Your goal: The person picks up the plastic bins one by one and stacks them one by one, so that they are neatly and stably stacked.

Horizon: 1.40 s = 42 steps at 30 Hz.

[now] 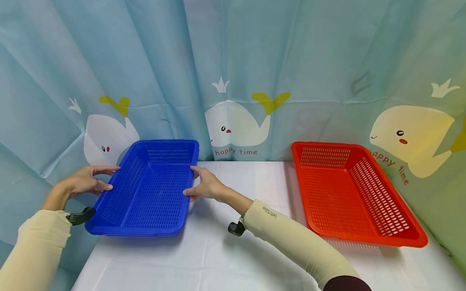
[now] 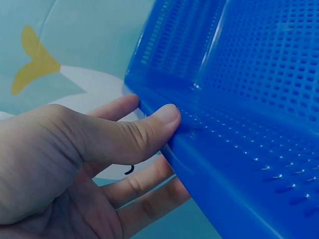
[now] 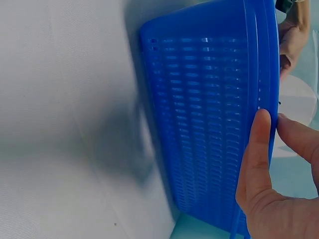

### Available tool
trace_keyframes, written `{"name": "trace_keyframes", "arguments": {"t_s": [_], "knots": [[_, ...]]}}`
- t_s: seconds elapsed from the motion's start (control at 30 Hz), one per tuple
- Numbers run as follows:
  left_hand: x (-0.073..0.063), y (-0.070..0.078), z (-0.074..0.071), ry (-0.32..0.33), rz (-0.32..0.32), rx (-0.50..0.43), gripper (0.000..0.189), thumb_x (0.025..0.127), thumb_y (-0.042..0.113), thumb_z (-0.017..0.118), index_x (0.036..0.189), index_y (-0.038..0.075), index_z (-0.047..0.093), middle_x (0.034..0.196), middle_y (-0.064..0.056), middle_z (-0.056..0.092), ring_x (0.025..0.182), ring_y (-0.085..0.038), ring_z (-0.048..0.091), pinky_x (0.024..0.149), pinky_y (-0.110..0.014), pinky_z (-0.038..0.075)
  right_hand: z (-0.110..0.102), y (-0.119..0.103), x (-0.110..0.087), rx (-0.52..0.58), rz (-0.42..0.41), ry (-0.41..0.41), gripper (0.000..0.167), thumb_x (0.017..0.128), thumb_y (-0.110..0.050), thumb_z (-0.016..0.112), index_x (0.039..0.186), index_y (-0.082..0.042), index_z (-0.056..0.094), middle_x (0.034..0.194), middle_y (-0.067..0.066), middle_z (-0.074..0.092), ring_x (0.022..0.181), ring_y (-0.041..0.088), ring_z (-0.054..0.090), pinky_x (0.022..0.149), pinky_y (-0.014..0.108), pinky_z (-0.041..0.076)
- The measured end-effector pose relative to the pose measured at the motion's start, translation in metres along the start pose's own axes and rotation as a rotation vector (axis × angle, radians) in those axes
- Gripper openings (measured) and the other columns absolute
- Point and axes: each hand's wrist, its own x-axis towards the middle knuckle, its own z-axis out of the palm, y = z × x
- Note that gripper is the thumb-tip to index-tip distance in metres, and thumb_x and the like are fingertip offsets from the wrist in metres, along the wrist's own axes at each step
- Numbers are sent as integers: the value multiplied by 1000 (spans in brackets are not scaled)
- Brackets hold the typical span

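The left grip (image 1: 85,180) is clamped on the near rim of the blue basket (image 1: 160,194), thumb on top, fingers beneath. The basket lies between both grips. The right grip (image 1: 206,184) pinches its opposite rim. Well apart, right of that grip, a red basket (image 1: 338,194) sits over the white counter (image 1: 160,264).

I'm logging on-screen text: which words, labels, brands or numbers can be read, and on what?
"happy time": on the curtain, below the middle whale.
"happy time": on the curtain, below the right-hand whale; its first letter is partly hidden by the red basket.
"LetsSlim": small, on the right sleeve.
No readable text on the blue basket; no numbers show.
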Motion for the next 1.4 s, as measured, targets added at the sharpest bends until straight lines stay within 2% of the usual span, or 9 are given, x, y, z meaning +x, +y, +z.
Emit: {"name": "trace_keyframes", "arguments": {"t_s": [0.17,0.27,0.4,0.47,0.63,0.73,0.93,1.2,1.4], "knots": [[0,0,1,5,4,2,74,95,12,74,157,-2,36,150,-39,32,102,-33,67,84,-50,61,0,0,0,0,-6,-1,94,87,-6,83,162,-8,27,133,11,51,68,23,75,93,28,57],[-1,1,0,6,8,5,75,94,12,75,156,-2,36,150,-39,32,102,-33,68,84,-50,61,0,0,0,-13,-11,-2,94,87,-7,83,162,-7,27,135,11,51,68,22,75,100,29,53],[-2,2,0,3,20,22,76,94,13,76,156,-4,36,149,-39,34,103,-34,68,85,-49,61,-1,1,0,-34,-17,0,94,87,-7,83,162,-7,27,139,14,50,67,21,75,103,31,52],[-2,2,-1,1,20,30,76,94,14,76,156,-5,35,148,-39,36,104,-33,68,85,-48,61,-1,1,-1,-42,-18,5,93,88,-7,82,162,-7,27,141,16,50,67,21,75,99,31,55],[-3,-1,1,-7,11,35,81,97,22,73,159,-3,27,149,-39,36,110,-36,66,86,-48,61,-4,1,-3,-68,-42,13,93,88,-7,82,163,-6,26,145,21,48,69,26,75,76,34,63],[-4,-2,3,-1,11,39,86,99,28,71,162,-1,19,151,-40,33,115,-41,63,86,-50,61,-6,1,-4,-90,-56,22,94,89,-8,82,163,-8,25,145,24,46,69,25,74,67,37,63],[-6,-2,7,25,-1,46,89,100,31,69,164,2,14,150,-42,32,118,-47,60,84,-50,61,-6,3,-6,-126,-57,33,94,90,-13,82,164,-14,24,146,25,44,69,21,71,70,42,63],[-7,0,10,23,-3,38,90,101,33,68,163,1,13,150,-42,32,120,-47,59,84,-49,61,-6,2,-8,-156,-54,47,93,90,-18,83,163,-17,26,144,24,45,68,28,72,67,36,62],[-6,-2,10,15,-16,17,89,101,33,67,163,2,12,151,-42,32,118,-46,61,84,-49,61,-5,2,-9,-140,-55,49,91,90,-19,82,163,-19,28,144,25,45,71,30,72,67,40,63]]}}
